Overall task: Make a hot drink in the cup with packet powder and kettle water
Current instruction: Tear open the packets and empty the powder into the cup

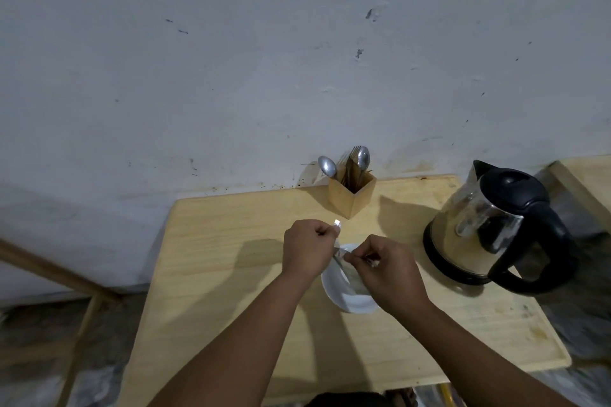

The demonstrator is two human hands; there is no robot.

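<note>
I am watching both bare forearms reaching forward and converging. My left hand [307, 246] is curling into a loose fist, thumb and forefinger pinching something small and pale at the fingertips. My right hand [385, 266] is sitting just beside it, knuckles up, fingers likewise pinching closed, the two grips nearly touching.
</note>
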